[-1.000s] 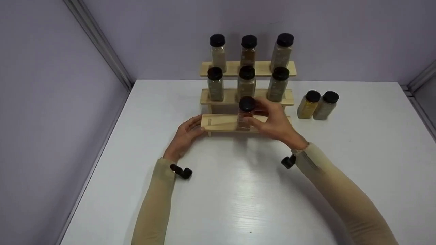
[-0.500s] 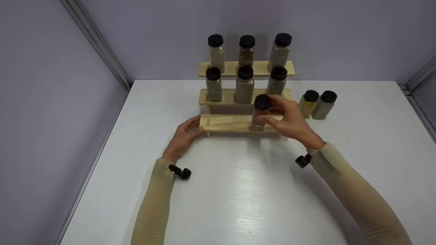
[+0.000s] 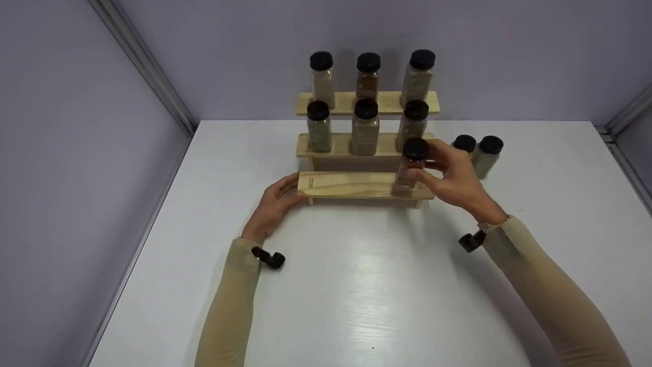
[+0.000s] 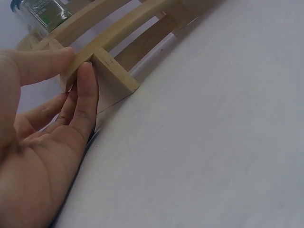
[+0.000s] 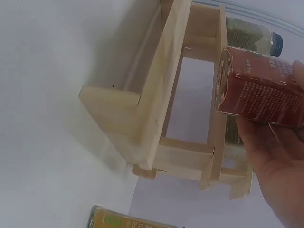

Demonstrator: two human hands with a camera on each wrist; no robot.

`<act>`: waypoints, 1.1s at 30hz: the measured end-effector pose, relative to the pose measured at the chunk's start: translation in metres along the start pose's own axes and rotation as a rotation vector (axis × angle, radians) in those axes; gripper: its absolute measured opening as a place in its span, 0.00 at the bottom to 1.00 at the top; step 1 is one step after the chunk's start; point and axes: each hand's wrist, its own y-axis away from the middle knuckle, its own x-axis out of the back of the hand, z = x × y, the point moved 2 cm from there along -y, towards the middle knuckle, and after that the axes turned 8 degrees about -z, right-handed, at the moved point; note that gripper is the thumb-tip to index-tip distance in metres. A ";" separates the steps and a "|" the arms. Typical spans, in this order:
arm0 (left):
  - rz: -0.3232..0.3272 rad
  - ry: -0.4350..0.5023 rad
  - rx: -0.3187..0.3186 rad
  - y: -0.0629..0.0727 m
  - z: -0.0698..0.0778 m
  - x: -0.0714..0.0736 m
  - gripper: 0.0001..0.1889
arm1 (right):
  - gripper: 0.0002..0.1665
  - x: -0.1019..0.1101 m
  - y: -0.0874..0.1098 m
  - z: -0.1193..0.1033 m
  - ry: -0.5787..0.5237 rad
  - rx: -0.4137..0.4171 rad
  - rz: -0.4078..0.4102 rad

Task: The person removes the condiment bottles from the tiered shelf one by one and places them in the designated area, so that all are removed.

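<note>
A three-tier wooden spice rack (image 3: 351, 184) stands near the back of the white table. My left hand (image 3: 275, 204) pinches the left end of its lowest tier, thumb on top and fingers beneath, as the left wrist view shows at the shelf corner (image 4: 111, 71). With my right hand (image 3: 456, 178) I grip a spice jar (image 3: 411, 171) with a black cap. Red powder and white print show on this jar in the right wrist view, where its base hangs above the lowest shelf. It leans slightly over that shelf's right part.
Three spice jars (image 3: 320, 133) stand on the middle tier and three more jars (image 3: 323, 86) on the top tier. Right of the rack, a yellow spice jar (image 5: 128, 219) stands beside a greyish jar (image 3: 486, 160); my right hand partly covers the yellow one in the head view.
My right hand has carried the red jar rightward along the lowest tier, from its middle toward its right end. My left hand has stayed on the rack's left end.
</note>
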 end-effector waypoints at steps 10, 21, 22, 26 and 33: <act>0.009 -0.011 0.006 0.001 -0.001 0.002 0.33 | 0.29 0.025 0.010 -0.002 0.059 -0.039 0.036; -0.001 0.003 -0.011 0.002 0.000 0.000 0.31 | 0.28 0.060 0.017 -0.006 0.042 -0.060 0.069; 0.002 0.004 -0.010 0.002 0.000 0.000 0.31 | 0.27 0.063 0.018 -0.006 0.042 -0.063 0.069; 0.006 -0.005 -0.004 0.002 0.000 0.000 0.31 | 0.28 0.075 0.019 -0.003 0.058 -0.079 0.070; 0.003 -0.014 0.001 0.001 0.001 -0.001 0.32 | 0.30 0.094 0.022 -0.001 0.069 -0.091 0.107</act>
